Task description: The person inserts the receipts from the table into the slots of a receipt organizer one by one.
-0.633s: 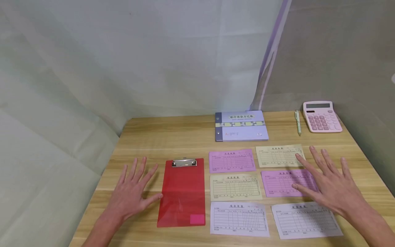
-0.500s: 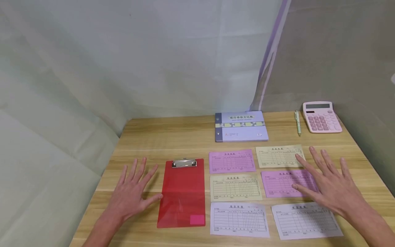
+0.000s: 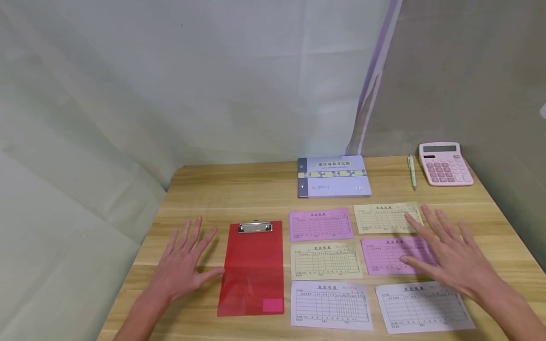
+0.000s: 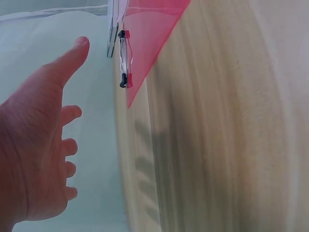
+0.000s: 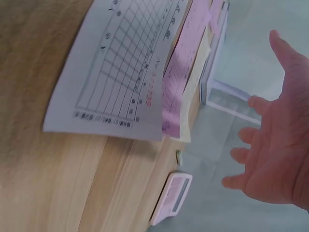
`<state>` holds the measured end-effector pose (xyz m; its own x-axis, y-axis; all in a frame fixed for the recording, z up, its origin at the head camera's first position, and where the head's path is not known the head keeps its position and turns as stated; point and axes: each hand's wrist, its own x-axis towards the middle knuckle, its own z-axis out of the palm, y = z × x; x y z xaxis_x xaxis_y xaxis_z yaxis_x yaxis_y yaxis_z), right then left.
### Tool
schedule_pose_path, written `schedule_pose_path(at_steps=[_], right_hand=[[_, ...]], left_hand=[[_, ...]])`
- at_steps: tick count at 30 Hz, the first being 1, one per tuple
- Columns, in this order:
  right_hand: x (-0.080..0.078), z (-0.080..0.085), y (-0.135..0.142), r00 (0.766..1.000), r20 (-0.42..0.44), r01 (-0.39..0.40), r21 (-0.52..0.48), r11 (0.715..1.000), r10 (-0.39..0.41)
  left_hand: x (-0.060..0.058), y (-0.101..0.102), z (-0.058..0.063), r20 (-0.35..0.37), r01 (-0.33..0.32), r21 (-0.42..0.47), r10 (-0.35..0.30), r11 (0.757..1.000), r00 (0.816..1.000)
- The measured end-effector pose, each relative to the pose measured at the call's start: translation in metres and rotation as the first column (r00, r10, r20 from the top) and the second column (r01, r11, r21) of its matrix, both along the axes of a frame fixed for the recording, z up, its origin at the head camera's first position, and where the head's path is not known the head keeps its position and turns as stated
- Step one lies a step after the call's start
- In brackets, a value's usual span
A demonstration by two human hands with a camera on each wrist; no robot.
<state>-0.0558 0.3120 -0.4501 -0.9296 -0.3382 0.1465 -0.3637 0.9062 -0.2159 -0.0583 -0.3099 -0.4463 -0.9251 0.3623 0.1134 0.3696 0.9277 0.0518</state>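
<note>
Left grip (image 3: pixel 179 270) spread near clipboard (image 3: pixel 252 265) edge; right grip (image 3: pixel 456 263) spread above slips (image 3: pixel 327 260) (wood strip (image 3: pixel 287 284) between clipboard and slips).

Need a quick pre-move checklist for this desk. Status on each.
1. Left hand free: ok, fingers spread, holding nothing.
2. Right hand free: ok, spread and holding nothing.
3. Red clipboard without paper: ok, no sheet under its clip.
4. Right-hand pink slip in full sight: not ok, the right hand partly covers it.
5. Upper pink slip and upper yellow slip apart: cannot tell, edges look very close.
6. Pen off the slips: ok, lies beside the calculator.
</note>
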Motion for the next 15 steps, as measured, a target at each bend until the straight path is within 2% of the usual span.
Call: schedule_pose_path(at_steps=[3,7,15], right_hand=[[-0.006,0.002,-0.006,0.998,0.057,-0.009,-0.05,0.999,0.012],[-0.018,0.003,-0.018,0.996,0.083,-0.028,-0.122,0.992,0.038],[-0.049,0.004,-0.047,0.991,0.117,-0.039,-0.263,0.964,0.072]], left_hand=[[-0.006,0.001,0.001,0.054,-0.012,0.036,0.01,0.999,0.998],[-0.017,0.002,0.001,0.114,-0.024,0.096,0.013,0.995,0.993],[-0.044,0.013,-0.001,0.145,-0.01,0.211,-0.021,0.977,0.989]])
